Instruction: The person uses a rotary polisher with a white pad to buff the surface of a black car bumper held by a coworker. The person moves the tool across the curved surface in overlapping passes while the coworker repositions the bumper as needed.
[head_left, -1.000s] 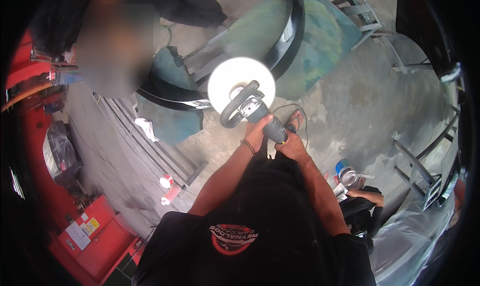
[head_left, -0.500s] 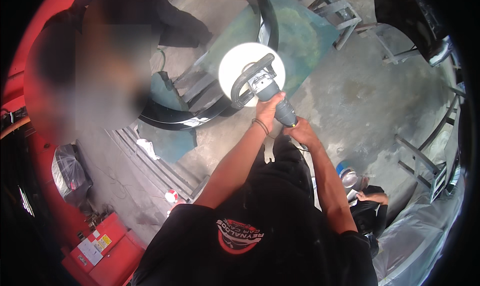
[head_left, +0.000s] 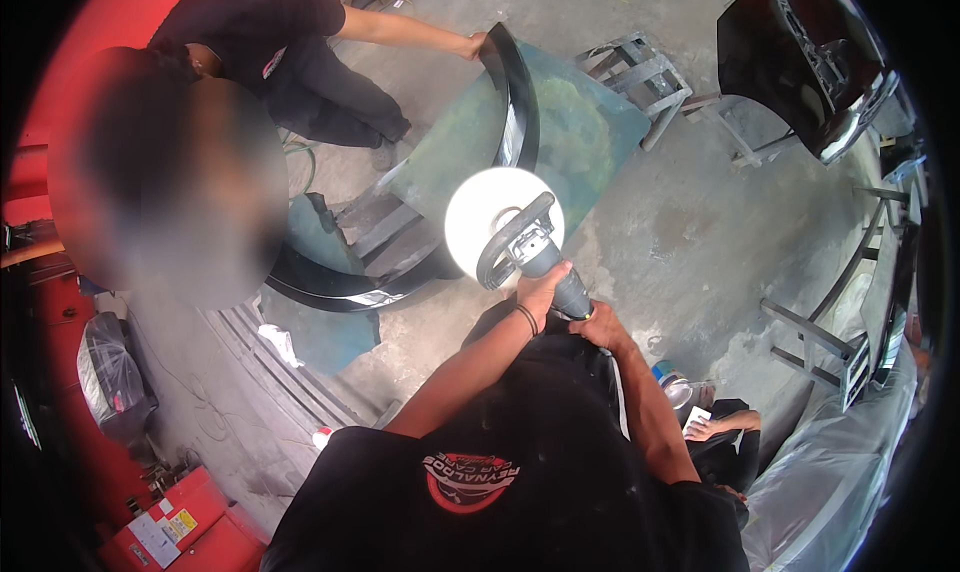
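Both of my hands grip a dark electric polisher (head_left: 543,260) with a looped front handle and a round white pad (head_left: 478,212). My left hand (head_left: 541,294) is wrapped round its body behind the head. Farther back, my right hand (head_left: 600,325) closes on the rear end. The pad covers the middle of a glossy black curved car trim piece (head_left: 519,112), which arcs from the far side round to the left. Whether pad and trim touch, I cannot tell. A co-worker's hand (head_left: 470,46) holds the trim's far end.
Under the trim is a greenish panel (head_left: 590,122) on a grey stand (head_left: 640,72). The co-worker (head_left: 300,62) stands far left. Another person (head_left: 728,437) sits low at right beside a can (head_left: 672,380). A black car panel (head_left: 800,57), metal racks (head_left: 815,342) and plastic sheeting (head_left: 840,472) line the right.
My view has tilted up, showing more of the co-worker and trim. The polisher sits lower in view, nearer my body, with both hands still on it.
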`<state>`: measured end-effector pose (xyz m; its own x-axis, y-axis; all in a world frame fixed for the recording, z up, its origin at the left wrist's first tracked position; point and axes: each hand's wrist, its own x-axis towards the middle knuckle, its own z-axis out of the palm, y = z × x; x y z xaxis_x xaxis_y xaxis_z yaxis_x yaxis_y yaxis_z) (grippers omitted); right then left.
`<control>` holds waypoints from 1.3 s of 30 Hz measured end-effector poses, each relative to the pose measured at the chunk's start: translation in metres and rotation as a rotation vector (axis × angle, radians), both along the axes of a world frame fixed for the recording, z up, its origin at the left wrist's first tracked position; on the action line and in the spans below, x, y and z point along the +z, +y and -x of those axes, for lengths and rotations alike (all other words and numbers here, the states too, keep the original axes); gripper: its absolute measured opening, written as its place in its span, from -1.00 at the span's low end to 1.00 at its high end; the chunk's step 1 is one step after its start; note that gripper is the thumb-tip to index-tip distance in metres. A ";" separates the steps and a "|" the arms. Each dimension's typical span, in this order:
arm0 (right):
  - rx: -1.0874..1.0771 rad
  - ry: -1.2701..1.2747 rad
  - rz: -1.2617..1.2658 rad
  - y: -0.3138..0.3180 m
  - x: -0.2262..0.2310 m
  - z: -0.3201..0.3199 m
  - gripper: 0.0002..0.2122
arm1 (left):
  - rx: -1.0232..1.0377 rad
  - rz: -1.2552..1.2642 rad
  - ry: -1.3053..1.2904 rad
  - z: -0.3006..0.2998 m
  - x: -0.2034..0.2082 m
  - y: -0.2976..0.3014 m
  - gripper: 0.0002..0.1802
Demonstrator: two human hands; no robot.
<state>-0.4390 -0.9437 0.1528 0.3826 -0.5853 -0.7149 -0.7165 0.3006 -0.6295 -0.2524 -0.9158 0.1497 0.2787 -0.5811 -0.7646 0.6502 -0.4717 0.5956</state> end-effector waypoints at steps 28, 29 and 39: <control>0.069 -0.021 -0.283 -0.303 0.046 0.005 -0.83 | 0.045 0.049 -0.028 0.016 0.020 -0.264 -0.48; 0.080 -0.028 -0.291 -0.318 0.044 0.007 -0.82 | 0.065 0.057 -0.029 0.017 0.023 -0.277 -0.47; 0.183 -0.071 -0.321 -0.443 0.057 -0.029 -0.83 | 0.243 0.059 -0.045 -0.008 0.044 -0.384 -0.42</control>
